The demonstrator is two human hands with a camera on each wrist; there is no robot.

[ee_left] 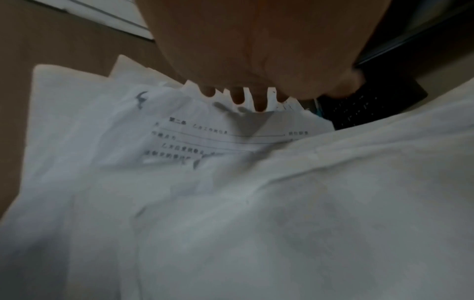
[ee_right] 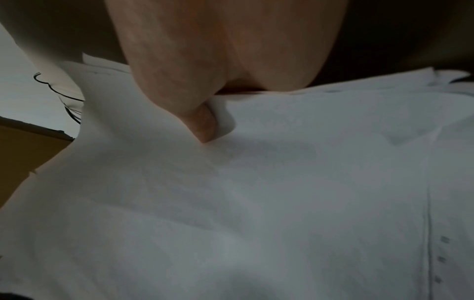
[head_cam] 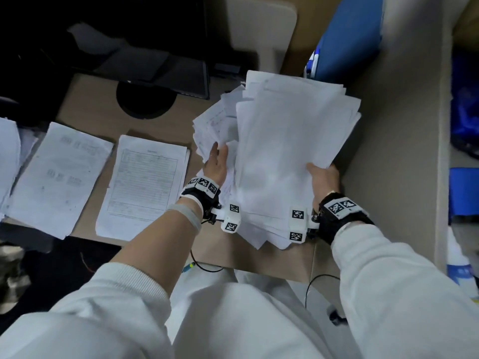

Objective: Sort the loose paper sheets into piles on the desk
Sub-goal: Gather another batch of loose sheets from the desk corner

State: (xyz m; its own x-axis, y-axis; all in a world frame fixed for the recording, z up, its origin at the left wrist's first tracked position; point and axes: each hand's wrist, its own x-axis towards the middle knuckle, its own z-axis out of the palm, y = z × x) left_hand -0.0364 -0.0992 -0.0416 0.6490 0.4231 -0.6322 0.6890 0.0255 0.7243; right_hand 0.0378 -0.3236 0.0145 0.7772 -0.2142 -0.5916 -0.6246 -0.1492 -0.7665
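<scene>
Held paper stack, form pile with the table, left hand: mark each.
held paper stack [head_cam: 285,151], head view, blank top sheet.
form pile [head_cam: 145,185], head view, printed table on top sheet.
left hand [head_cam: 216,164], head view, back of hand.

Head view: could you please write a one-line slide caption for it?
Both hands, left hand and right hand, hold a loose paper stack beside sorted piles on the desk.

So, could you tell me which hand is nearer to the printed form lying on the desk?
Left. The left hand is just right of the printed form; the right hand is farther right.
</scene>
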